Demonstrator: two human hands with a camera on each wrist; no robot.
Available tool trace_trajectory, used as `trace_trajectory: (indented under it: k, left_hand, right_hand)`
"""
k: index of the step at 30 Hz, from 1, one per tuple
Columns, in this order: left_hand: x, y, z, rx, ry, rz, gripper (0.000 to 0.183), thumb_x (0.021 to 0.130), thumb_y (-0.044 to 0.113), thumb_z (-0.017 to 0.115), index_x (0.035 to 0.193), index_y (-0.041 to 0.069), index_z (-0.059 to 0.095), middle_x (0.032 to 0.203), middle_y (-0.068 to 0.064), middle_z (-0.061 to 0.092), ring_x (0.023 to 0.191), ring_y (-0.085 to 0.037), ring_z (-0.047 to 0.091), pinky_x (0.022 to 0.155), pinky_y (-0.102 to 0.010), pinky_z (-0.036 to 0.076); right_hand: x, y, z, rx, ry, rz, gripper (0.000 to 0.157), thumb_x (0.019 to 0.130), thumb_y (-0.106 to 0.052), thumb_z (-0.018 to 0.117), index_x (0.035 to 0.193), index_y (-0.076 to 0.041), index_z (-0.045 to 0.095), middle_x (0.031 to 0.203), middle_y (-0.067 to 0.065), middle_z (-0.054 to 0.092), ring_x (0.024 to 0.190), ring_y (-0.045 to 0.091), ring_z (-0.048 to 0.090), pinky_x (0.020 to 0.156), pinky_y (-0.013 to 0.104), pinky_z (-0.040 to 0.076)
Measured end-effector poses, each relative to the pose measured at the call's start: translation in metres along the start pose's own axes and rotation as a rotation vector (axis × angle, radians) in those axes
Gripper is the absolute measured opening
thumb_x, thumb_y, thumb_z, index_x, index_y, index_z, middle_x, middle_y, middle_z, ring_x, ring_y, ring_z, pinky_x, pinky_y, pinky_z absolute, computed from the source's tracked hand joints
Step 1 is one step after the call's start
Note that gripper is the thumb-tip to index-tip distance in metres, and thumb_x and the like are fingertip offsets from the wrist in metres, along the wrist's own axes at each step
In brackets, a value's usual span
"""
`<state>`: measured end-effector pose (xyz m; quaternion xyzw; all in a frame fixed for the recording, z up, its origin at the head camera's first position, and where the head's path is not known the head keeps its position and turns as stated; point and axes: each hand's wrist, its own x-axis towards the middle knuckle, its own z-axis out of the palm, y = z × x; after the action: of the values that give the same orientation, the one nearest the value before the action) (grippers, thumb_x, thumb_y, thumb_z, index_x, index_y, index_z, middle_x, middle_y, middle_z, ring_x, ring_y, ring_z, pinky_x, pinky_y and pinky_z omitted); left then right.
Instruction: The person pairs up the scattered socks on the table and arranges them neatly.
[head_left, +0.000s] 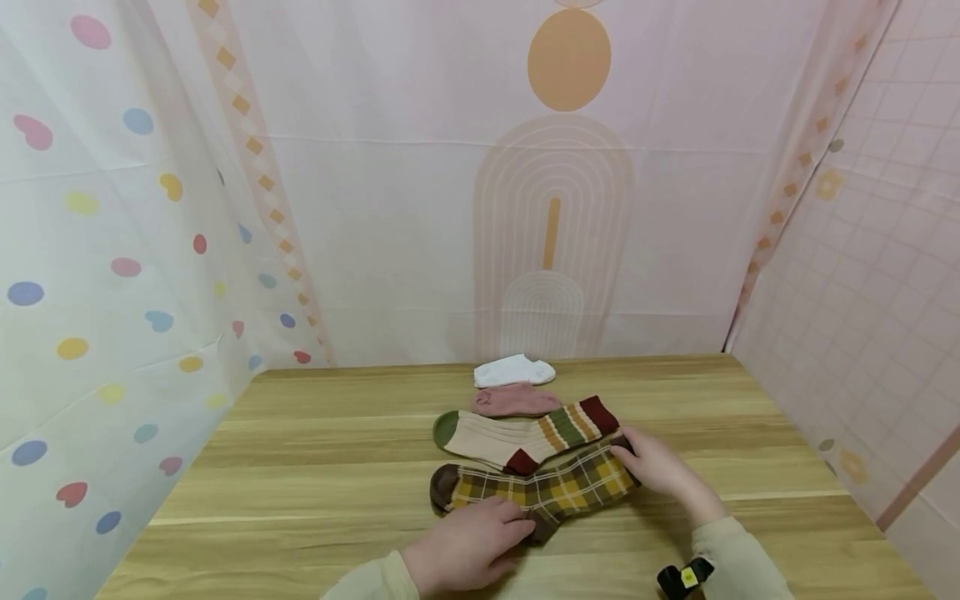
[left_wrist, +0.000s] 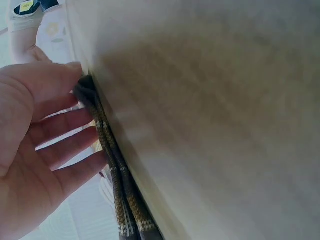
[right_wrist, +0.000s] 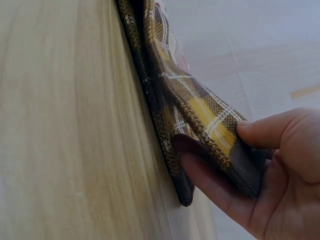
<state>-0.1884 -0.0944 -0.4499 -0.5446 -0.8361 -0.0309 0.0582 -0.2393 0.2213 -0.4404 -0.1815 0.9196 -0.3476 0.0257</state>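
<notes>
A plaid sock [head_left: 581, 483] in brown and yellow lies nearest me, on top of a matching sock [right_wrist: 172, 165]. My right hand [head_left: 656, 462] pinches the upper sock's cuff between thumb and fingers, and in the right wrist view that cuff stands lifted apart from the lower one. My left hand [head_left: 472, 542] lies over the foot part near the heel. In the left wrist view its fingers are fairly straight and touch the socks' edge, with the thumb beside the dark heel [left_wrist: 86, 90].
Behind the plaid pair, a cream sock [head_left: 487, 437] with green toe and striped cuff lies on the wooden table [head_left: 315, 467]. Farther back are a pink sock [head_left: 513, 400] and a white sock [head_left: 513, 371]. Patterned curtains [head_left: 375, 250] enclose the table.
</notes>
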Motion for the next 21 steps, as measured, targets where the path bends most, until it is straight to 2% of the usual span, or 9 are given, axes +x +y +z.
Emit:
trace_trajectory:
  k: [9,12,17,21]
  left_hand:
    - [-0.002,-0.005,-0.005,0.012,-0.042,0.051,0.027,0.087,0.027,0.075,0.112,0.018,0.071,0.107,0.007,0.059,0.097,-0.007,0.054,0.082,-0.018,0.045]
    - [-0.002,-0.006,-0.005,0.019,-0.046,0.060,0.024,0.087,0.028,0.075,0.109,0.020,0.071,0.106,0.007,0.058,0.096,-0.007,0.054,0.081,-0.017,0.045]
    - [-0.002,-0.006,-0.006,0.013,-0.047,0.063,0.022,0.087,0.028,0.075,0.107,0.021,0.071,0.106,0.007,0.058,0.096,-0.007,0.053,0.081,-0.018,0.045]
    - [-0.003,-0.006,-0.008,0.012,-0.043,0.068,0.021,0.087,0.027,0.076,0.107,0.021,0.071,0.106,0.008,0.057,0.096,-0.008,0.052,0.081,-0.018,0.044]
  right_hand:
    - [0.006,0.005,0.002,-0.090,0.029,0.000,0.009,0.099,-0.009,0.058,0.092,-0.008,0.054,0.077,-0.001,0.050,0.067,0.014,0.045,0.061,0.033,0.039]
    - [0.007,0.005,0.003,-0.146,0.050,-0.013,0.007,0.097,-0.009,0.062,0.092,-0.008,0.058,0.078,-0.002,0.054,0.067,0.013,0.047,0.060,0.033,0.041]
    - [0.011,0.003,0.004,-0.250,0.073,-0.011,0.005,0.093,-0.011,0.069,0.094,-0.008,0.065,0.084,-0.001,0.064,0.071,0.013,0.056,0.063,0.036,0.047]
    - [0.014,0.004,0.004,-0.332,0.069,0.017,0.011,0.090,-0.014,0.073,0.097,-0.006,0.068,0.090,0.005,0.069,0.078,0.022,0.064,0.068,0.042,0.053]
